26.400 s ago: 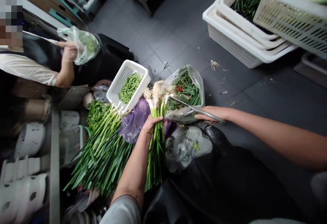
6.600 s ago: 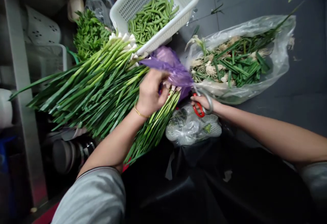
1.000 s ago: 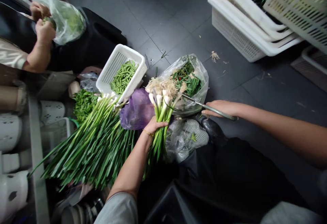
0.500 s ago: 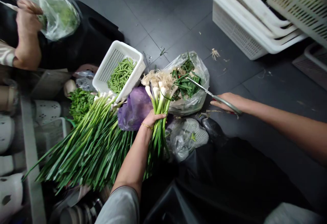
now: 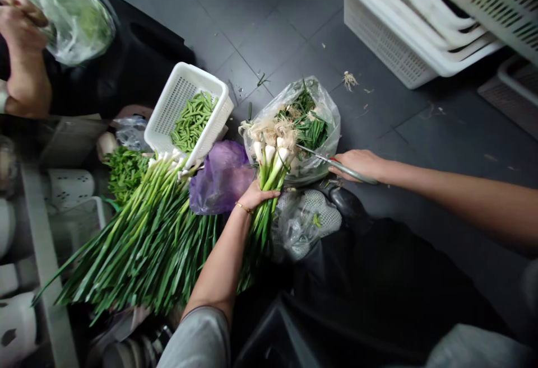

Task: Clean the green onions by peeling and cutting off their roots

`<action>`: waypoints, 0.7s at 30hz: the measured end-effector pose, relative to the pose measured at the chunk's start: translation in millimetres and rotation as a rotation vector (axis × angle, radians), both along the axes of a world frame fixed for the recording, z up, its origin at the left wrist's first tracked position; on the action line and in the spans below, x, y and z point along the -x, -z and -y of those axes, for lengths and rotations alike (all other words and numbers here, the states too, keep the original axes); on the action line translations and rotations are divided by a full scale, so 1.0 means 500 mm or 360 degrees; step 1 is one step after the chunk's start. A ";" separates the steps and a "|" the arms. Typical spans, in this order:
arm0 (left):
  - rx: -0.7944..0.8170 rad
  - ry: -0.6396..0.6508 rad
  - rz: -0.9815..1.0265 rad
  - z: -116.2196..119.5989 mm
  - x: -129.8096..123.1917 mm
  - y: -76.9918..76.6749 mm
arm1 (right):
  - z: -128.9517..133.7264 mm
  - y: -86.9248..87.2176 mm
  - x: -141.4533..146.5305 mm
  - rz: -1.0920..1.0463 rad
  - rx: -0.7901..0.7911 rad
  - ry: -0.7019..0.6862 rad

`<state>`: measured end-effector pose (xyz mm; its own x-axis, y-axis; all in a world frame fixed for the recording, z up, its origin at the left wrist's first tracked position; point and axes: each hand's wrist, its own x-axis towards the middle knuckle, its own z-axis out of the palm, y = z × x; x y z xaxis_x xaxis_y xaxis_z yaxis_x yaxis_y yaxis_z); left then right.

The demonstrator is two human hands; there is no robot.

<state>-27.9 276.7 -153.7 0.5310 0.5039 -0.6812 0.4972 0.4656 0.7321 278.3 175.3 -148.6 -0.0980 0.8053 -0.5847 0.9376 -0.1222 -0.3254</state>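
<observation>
My left hand [image 5: 257, 195] is wrapped round a bunch of garlic greens [image 5: 269, 173], white bulbs and stringy roots upward. In my right hand [image 5: 357, 165] is a pair of scissors [image 5: 321, 158], its blades pointing left, with the tips close to the bulbs and roots; I cannot tell whether they touch. Just behind the bunch, a clear plastic bag [image 5: 332, 147] holds cut green leaves and root trimmings. A large pile of the same greens [image 5: 143, 245] lies to the left of my left arm, beside a crumpled purple bag [image 5: 218, 175].
A white basket [image 5: 163, 105] of green beans stands behind the pile, leafy greens [image 5: 126, 175] beside it. Stacked white crates [image 5: 386, 37] are at the upper right. A co-worker's hand [image 5: 21, 26] holds a plastic bag [image 5: 78, 26] at upper left. Root scraps [image 5: 349, 80] lie on the floor.
My right hand has brought the scissors leftward, nearer the bulbs. The bunch in my left hand has shifted slightly right. The whole view has shifted a little.
</observation>
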 end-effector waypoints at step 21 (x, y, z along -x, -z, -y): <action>-0.1041 0.0002 -0.0830 -0.012 0.013 0.007 | -0.003 -0.029 0.015 -0.0317 0.0293 -0.0257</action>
<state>-34.6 282.8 -157.0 0.2297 0.8826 -0.4101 0.8474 0.0259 0.5303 270.9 176.7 -134.1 -0.3431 0.6524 -0.6757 0.8698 -0.0508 -0.4907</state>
